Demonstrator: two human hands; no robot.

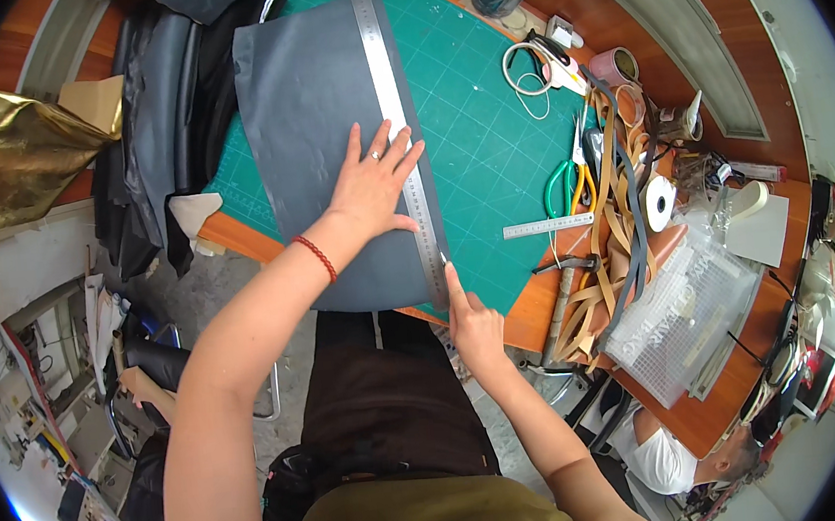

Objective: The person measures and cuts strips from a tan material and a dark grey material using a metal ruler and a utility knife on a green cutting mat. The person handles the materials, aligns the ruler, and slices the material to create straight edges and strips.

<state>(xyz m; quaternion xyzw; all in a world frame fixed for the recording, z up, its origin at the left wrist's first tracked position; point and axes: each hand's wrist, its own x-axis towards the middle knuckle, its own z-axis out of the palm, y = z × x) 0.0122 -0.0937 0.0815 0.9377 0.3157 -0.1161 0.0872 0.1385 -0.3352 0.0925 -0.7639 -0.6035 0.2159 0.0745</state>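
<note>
Flat beneath left fingers (397, 147): steel ruler (397, 132) (blade (443, 258) seemingly alongside).

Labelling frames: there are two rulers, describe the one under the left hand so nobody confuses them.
Start at the green cutting mat; a dark grey sheet covers its left part. The long steel ruler lies along that sheet's right edge, pressed by the left hand. The short ruler lies bare on the mat near the scissors.

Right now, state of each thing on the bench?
Grey sheet: flat on the mat, near edge overhanging the table.
Long ruler: lying along the sheet's right edge.
Left hand: fingers spread, pressing on ruler and sheet.
Right hand: closed on a small blade at the ruler's near end.
Short ruler: loose on the mat.
Scissors: lying shut.
</note>
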